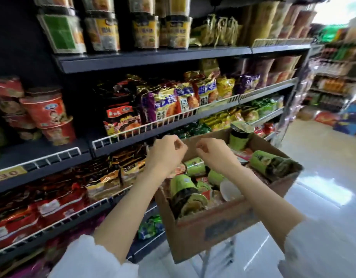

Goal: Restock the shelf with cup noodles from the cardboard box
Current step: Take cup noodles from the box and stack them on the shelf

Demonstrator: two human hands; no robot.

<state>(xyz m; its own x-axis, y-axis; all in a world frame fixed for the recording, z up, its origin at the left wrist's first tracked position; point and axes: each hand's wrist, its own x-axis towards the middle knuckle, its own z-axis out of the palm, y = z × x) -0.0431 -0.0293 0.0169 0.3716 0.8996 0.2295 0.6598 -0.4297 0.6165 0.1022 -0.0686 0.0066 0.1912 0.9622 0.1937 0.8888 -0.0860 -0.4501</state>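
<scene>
1. Both hands hover at the centre of the frame, above the far edge of the open brown cardboard box point(217, 225). The left hand point(166, 152) and the right hand point(212, 152) each have fingers loosely curled with nothing between them, so neither grip holds a cup. Any slip would come at the next pick-up, not now.

2. The green-and-black cup noodles point(188, 194) lie jumbled on their sides inside the box, at lower centre. One stands upright at the far corner point(240, 135), and another lies by the right wall point(270, 164). Pulling one from the heap could roll its neighbours or push the one by the right wall over it.

3. The box seems to sit on a pale metal stand point(217, 255), only partly visible beneath it. A hard downward reach near one edge may tip the box onto the shiny tiled floor point(321, 197).

4. The dark metal shelf point(153, 59) tiers have white wire front rails point(165, 121). A cup brought in low could catch the rail and fall.

5. The colourful noodle packets point(173, 101) crowd the middle tier, so a cup forced among them could knock some loose. The red cups point(46, 113) at the left edge mark open space beside them, which looks safer.

6. The frame is blurred, so labels cannot be read; a cup could land on the wrong tier.
</scene>
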